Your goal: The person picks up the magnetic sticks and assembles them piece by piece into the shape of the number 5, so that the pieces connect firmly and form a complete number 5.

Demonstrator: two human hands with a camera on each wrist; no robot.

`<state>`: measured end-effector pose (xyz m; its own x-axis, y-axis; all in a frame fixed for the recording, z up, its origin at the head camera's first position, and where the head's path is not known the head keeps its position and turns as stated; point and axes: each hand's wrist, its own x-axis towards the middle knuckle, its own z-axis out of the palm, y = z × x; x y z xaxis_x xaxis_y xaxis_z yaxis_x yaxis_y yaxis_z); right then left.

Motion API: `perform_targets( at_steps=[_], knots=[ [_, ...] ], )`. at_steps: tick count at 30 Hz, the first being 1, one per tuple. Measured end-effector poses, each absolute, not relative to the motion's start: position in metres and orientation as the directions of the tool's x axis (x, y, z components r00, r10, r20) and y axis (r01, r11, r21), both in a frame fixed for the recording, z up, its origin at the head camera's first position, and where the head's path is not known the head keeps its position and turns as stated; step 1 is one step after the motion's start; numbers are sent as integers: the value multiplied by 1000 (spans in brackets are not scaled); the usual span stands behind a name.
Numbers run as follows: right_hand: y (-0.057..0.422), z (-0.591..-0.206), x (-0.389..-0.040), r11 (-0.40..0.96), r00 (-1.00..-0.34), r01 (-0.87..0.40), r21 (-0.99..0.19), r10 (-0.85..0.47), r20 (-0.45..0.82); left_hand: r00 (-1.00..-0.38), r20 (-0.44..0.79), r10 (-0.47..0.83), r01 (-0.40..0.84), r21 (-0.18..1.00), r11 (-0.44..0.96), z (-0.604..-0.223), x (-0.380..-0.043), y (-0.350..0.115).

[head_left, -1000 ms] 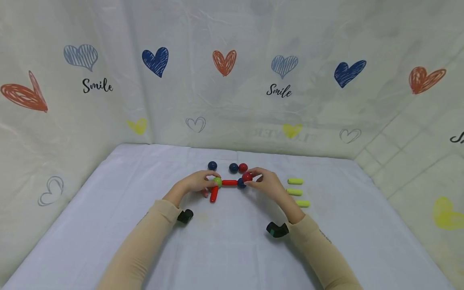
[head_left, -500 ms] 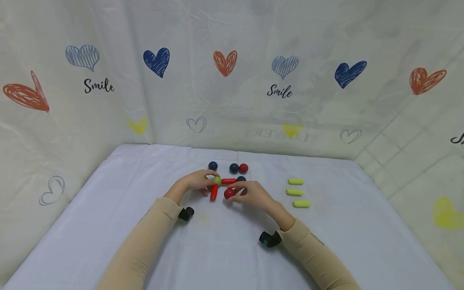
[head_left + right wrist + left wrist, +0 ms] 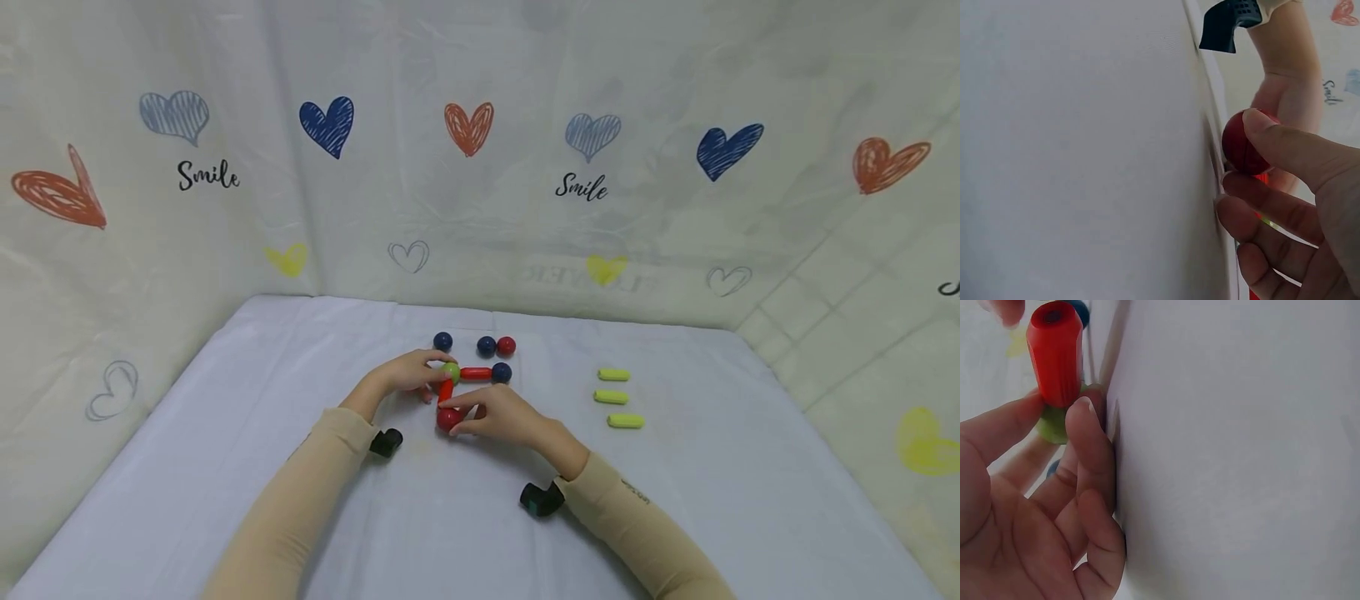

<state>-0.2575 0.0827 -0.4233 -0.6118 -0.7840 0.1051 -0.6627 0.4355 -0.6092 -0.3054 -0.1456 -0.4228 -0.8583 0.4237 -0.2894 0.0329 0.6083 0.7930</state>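
Left hand (image 3: 408, 372) pinching the green ball (image 3: 451, 372) between thumb and fingers, blue ball (image 3: 502, 372) out at its 3 o'clock, and here's the right hand (image 3: 504, 414), thumb and fingers closed round the red ball (image 3: 448, 419) by the 6 o'clock rod (image 3: 446, 392)! Looks like a fitting step: next seems to call for lining up, then a straight push.

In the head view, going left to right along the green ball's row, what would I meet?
Left hand → green ball → red rod → blue ball → farthest yellow rod.
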Motion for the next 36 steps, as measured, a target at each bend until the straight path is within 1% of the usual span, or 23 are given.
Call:
perform_targets(
  at_steps=[8,12,22,36],
  knots=[
    [78,-422,-259,467,-601,-681,-564,-797,66,-864,-283,417,38,788,614,-422,-304,-143],
    [75,-421,-257,474,-599,-694,-542,-798,68,-867,-273,418,46,791,611,-422,-304,-144],
    [73,-420,-255,508,-626,-688,-518,-777,70,-865,-276,420,51,783,620,-421,-304,-143],
    [73,-421,-256,532,-627,-700,-477,-777,53,-875,-265,404,44,789,612,-423,-304,-142]
  ],
)
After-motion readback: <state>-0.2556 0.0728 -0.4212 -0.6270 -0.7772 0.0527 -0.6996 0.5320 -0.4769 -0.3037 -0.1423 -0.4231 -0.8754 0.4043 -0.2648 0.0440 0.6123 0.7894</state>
